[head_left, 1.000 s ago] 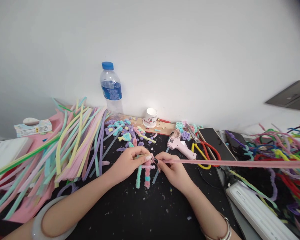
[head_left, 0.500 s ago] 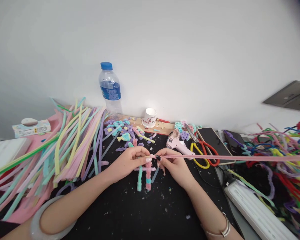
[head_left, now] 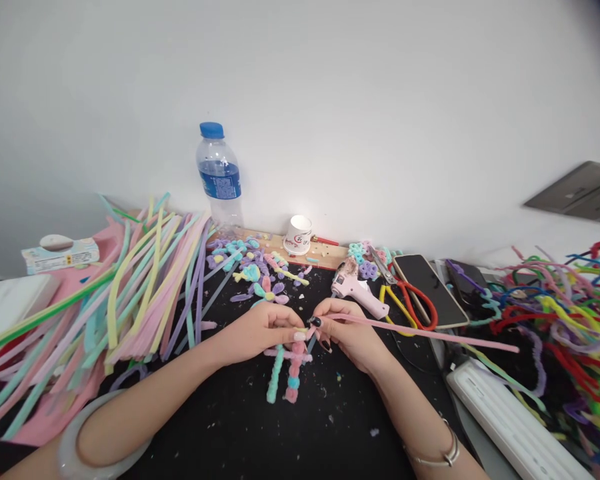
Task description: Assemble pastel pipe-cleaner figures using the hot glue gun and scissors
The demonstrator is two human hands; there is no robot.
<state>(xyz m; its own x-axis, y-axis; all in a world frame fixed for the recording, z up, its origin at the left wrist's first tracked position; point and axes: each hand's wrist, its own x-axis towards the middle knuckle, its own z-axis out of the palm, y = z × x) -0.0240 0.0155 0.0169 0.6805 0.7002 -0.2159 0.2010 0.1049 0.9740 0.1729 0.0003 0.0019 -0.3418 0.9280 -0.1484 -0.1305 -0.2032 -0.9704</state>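
Observation:
My left hand (head_left: pixel 263 333) pinches the top of a small fuzzy pipe-cleaner piece, thumb against fingers. From it hang a pink strip with a turquoise band (head_left: pixel 293 381) and a twisted mint strip (head_left: pixel 273 380), with a pale pink crosspiece behind. Close beside it, my right hand (head_left: pixel 353 337) is closed on a long pink pipe cleaner (head_left: pixel 440 334), whose free end stretches out to the right. The pipe cleaner's near end meets the piece between my fingertips; exactly how they join is hidden.
A glue gun (head_left: pixel 357 293), scissors (head_left: pixel 417 303) and phone (head_left: pixel 430 290) lie right of centre. Behind stand a paper cup (head_left: pixel 299 237) and bottle (head_left: pixel 220 177). Loose pipe cleaners (head_left: pixel 150 287) spread left; a tangled heap (head_left: pixel 570 320) and white power strip (head_left: pixel 515 420) are right.
The pink pipe cleaner's free end has swung downward and reaches less far right. Its near end now bends down at my fingertips. The hanging piece sits slightly lower and tilts.

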